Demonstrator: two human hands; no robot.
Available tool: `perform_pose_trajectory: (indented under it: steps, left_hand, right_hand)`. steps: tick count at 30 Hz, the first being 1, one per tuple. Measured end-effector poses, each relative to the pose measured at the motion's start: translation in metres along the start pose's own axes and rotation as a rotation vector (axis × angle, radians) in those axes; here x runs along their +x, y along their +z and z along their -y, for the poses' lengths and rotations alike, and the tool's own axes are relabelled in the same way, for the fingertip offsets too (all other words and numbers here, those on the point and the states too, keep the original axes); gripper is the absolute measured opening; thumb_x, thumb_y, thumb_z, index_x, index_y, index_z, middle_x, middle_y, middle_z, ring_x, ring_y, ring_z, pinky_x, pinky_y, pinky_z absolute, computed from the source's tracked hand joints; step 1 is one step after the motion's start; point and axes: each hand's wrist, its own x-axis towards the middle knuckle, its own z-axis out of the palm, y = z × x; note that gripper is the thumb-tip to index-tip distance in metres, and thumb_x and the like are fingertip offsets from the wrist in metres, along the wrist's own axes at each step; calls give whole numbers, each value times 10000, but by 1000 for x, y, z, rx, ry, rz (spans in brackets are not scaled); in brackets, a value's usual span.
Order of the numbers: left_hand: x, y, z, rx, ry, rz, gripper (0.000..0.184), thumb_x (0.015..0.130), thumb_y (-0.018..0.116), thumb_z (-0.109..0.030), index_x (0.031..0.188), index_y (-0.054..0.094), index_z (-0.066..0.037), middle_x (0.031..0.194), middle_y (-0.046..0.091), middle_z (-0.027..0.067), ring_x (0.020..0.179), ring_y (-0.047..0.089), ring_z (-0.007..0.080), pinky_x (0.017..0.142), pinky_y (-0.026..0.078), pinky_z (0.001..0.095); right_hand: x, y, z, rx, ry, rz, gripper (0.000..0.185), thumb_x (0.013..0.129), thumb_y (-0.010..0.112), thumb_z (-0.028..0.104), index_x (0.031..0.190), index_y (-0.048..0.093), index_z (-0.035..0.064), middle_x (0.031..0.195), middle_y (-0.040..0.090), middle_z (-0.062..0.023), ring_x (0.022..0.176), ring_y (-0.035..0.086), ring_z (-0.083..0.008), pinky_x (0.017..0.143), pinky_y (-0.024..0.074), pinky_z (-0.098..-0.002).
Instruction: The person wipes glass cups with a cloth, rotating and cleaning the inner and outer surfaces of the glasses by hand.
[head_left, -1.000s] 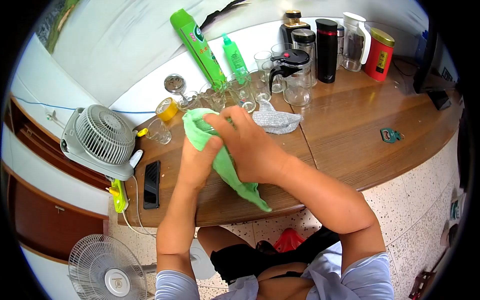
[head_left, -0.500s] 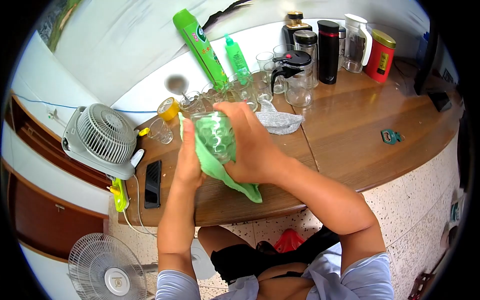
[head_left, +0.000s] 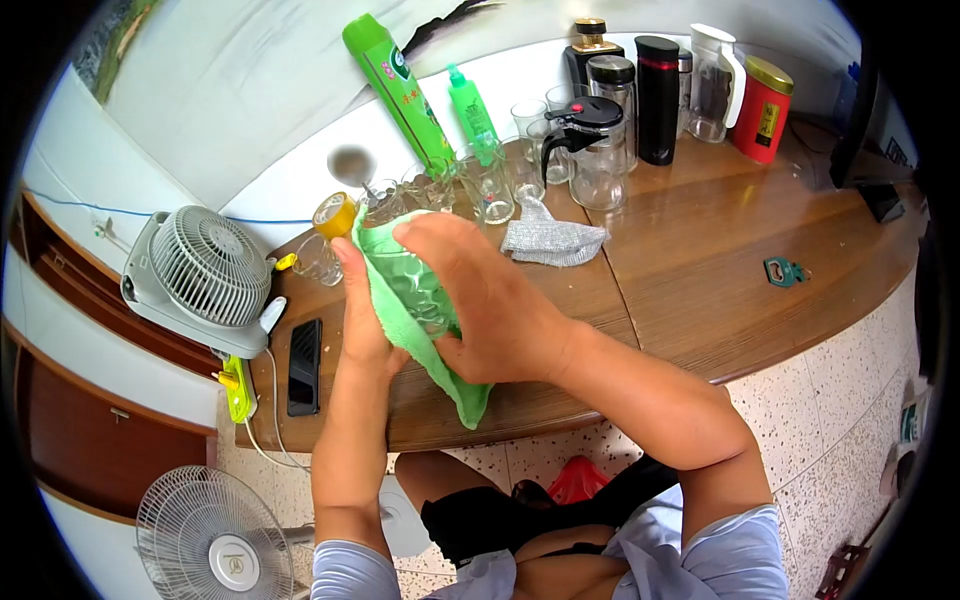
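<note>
A clear glass (head_left: 418,292) with a dimpled surface is between my two hands, over the front part of the brown table. My left hand (head_left: 365,315) holds a green cloth (head_left: 395,312) against the glass from the left. On the other side, my right hand (head_left: 490,295) grips the glass, its thumb low and its fingers over the rim. A tail of the cloth hangs below my hands. Just behind them a grey cloth (head_left: 553,240) lies beside several clear glasses (head_left: 487,185).
A small fan (head_left: 212,268), a black phone (head_left: 305,367) and yellow tape (head_left: 334,214) are at the left. Behind stand a green spray can (head_left: 400,92), a glass teapot (head_left: 597,165), a black flask (head_left: 655,100) and a red tin (head_left: 762,110). A green opener (head_left: 786,271) lies right.
The green cloth has opened out, so the glass shows. Both hands have turned the glass and shifted slightly; the cloth's tail has swung left.
</note>
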Motion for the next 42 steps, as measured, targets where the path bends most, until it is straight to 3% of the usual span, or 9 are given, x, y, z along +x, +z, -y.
perform_pose_trajectory:
  steps: [3,7,11,15,20,27,32,35,42]
  left_hand:
    - [2,2,1,-220,-166,37,883,1053,264,-777,1470,547,-53,1382,663,144,1248,674,263,1052,574,435]
    - [1,9,10,132,-123,-51,851,1079,247,-738,1526,483,-53,1445,624,149,1303,643,273,1093,547,450]
    - [2,-8,29,646,238,4,835,1028,555,-680,1542,427,-35,1443,593,134,1287,624,261,1097,520,422]
    - [-1,-8,19,380,227,-33,941,916,700,-714,1511,452,-29,1384,614,101,1250,637,233,1044,552,383]
    - [-2,0,-1,-209,19,89,807,1060,294,-762,1453,553,-106,1313,683,84,1177,693,227,991,597,407]
    - [1,1,7,202,-81,-65,865,1043,309,-782,1491,528,-75,1371,663,133,1228,677,254,1056,568,427]
    - [6,-8,23,564,244,81,1068,881,753,-711,1580,363,-3,1481,545,109,1376,527,223,1116,486,382]
    - [2,11,14,543,199,-84,1107,856,671,-812,1620,356,-75,1488,554,89,1349,570,217,1109,507,384]
    - [-5,5,6,-73,53,115,902,1020,293,-808,1576,445,-114,1494,587,88,1340,610,239,1106,538,441]
  right_hand:
    - [2,-3,0,0,57,-75,947,696,820,29,1525,363,-3,1415,500,-255,1326,498,-482,1146,431,-514]
    - [0,-8,-7,-37,160,-83,936,678,828,28,1509,398,0,1408,507,-239,1309,507,-465,1126,444,-500]
    - [-4,-17,-10,-114,205,179,896,706,775,-1,1512,384,-2,1356,501,-250,1225,524,-472,1064,475,-527]
    - [-4,-9,-6,-88,39,162,965,673,810,-15,1542,393,16,1394,492,-240,1288,512,-474,1103,464,-497]
    - [2,-4,5,48,46,-34,1116,652,931,91,1589,324,45,1434,480,-257,1313,514,-469,1135,451,-496]
    - [-3,-8,-3,-45,189,65,1037,701,866,64,1584,323,35,1367,507,-251,1282,511,-469,1092,469,-500]
    - [-3,-15,-5,-168,174,225,999,730,801,15,1600,311,31,1353,479,-255,1276,504,-476,1078,482,-499]
    - [0,-15,-2,-162,56,188,1002,733,816,32,1604,321,30,1378,474,-262,1298,501,-489,1087,487,-498]
    - [3,-4,3,-31,63,-39,1086,704,901,135,1601,297,24,1436,456,-270,1294,512,-481,1100,473,-507]
